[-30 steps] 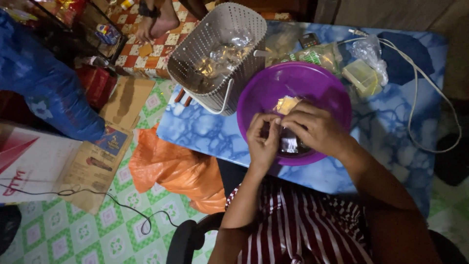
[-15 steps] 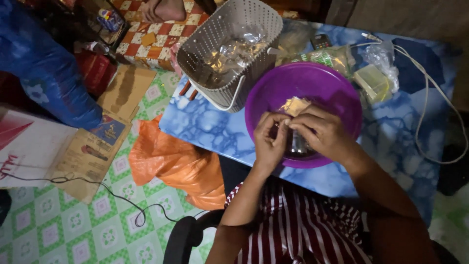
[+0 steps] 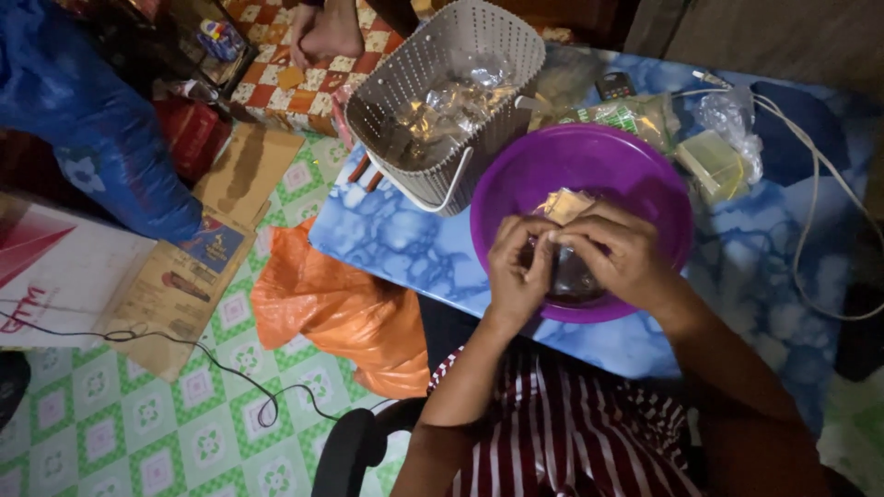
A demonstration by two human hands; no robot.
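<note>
While the person sits at the blue marbled table (image 3: 405, 244), both hands meet over the purple bowl (image 3: 539, 166), which stands on the table just in front of the striped shirt (image 3: 562, 433). Left hand (image 3: 517, 271): fingers curled inward, thumb and fingertips pinched on the near edge of a small clear packet (image 3: 566, 204). Right hand (image 3: 619, 256): likewise closed, its fingertips pressing the same packet from the other side, so that the two hands touch at the fingertips. The packet, pale and yellowish at its visible top, is held above the bowl's inside; what else lies beneath the hands cannot be told. Just beside the bowl, to the person's left and further off, stands a grey perforated basket (image 3: 414, 101) holding crumpled clear bags (image 3: 451, 101). Beyond the bowl lie more clear bags, one with a pale yellow block (image 3: 711, 164), and a white cable (image 3: 810, 212) loops across the table's right part. On the green-patterned floor (image 3: 138, 423) beside the table lie an orange plastic bag (image 3: 345, 317), flattened cardboard (image 3: 175, 294) and a thin black wire (image 3: 230, 368)
</note>
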